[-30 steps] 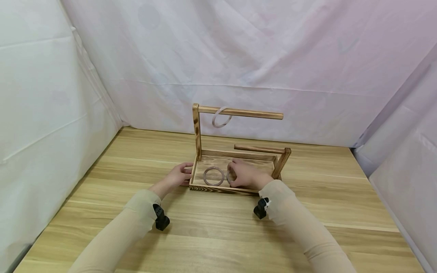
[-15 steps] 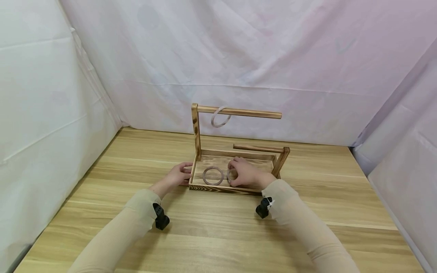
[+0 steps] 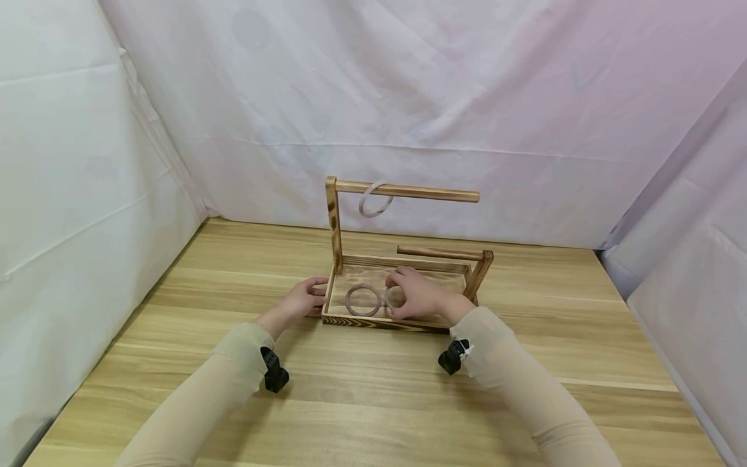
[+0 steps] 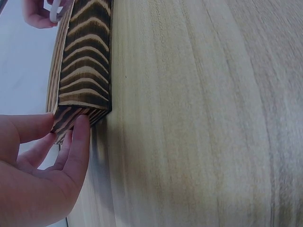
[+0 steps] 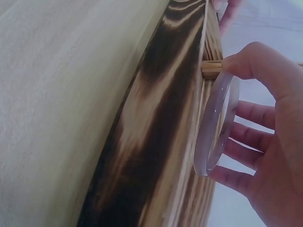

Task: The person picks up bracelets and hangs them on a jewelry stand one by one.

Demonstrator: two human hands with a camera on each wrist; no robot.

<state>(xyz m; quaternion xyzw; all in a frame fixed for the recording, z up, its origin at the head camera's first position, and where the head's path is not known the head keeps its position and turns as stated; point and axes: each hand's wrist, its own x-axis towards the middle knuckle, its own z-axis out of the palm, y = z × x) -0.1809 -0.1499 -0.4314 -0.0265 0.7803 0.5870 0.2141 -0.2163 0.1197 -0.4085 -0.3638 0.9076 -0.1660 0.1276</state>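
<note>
Translucent pale-mauve ring-shaped bangle sits pinched between thumb and fingers of my right grip, over the rectangular dark-grained wooden tray; I can't tell whether it touches the tray's bottom. I'd pinch lightly, since such a smooth, rounded band may slip, and let my left grip, fingers touching the tray's nine-o'clock end without clenching, steady it on the pale wood-grain bench. A matching bangle lies at nine o'clock; a third bangle hangs toward twelve from a straight tan wooden bar.
</note>
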